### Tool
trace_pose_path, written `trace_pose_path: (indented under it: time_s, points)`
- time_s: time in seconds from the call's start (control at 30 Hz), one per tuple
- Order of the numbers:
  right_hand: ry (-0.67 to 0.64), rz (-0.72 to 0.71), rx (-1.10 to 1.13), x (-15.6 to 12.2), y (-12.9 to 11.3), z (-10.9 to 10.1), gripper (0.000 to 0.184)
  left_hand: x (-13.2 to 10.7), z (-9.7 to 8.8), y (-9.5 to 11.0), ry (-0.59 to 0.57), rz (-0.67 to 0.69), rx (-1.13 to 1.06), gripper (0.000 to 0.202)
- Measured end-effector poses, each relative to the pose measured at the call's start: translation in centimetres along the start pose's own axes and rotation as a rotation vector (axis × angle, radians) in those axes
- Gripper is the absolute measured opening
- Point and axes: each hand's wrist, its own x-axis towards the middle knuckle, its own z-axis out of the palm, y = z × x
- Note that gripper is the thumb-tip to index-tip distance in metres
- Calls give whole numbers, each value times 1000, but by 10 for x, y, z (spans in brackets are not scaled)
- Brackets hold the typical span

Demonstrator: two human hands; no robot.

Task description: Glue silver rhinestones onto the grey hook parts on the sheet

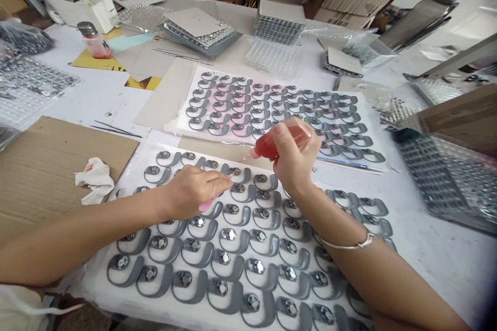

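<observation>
On the near white sheet (pixel 100 294) of grey hooks (pixel 229 239), the left hand (pixel 192 191) pinches a pink stick (pixel 205 205) low over one hook. The right hand (pixel 293 160) is wrapped round a red bottle (pixel 264 149) just above the sheet, nozzle tipped toward the stick, likely to keep it within reach.

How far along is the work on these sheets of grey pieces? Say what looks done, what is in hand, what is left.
Done, probably: the far sheet, full and pink-stained. In hand: the right hand tips a bottle of red liquid toward a piece in the top rows of the near sheet; the left hand pinches a pink tool there. Left, apparently: its lower rows, no stain visible.
</observation>
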Motion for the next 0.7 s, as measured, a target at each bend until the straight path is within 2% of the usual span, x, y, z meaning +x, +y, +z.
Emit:
trace_pose_path:
  time_s: [0.13,0.23,0.4,0.7]
  points:
    - [48,-145,-228,-7,1,0,35,2,0,5,-45,61,107,21]
    - [-3,-173,-211,-11,2,1,30,3,2,10,-34,107,216,19]
    - [-7,-211,-221,-13,4,4,25,3,5,15,-42,162,314,13]
    - [-46,-133,-224,-15,7,6,30,2,5,15,-76,156,326,16]
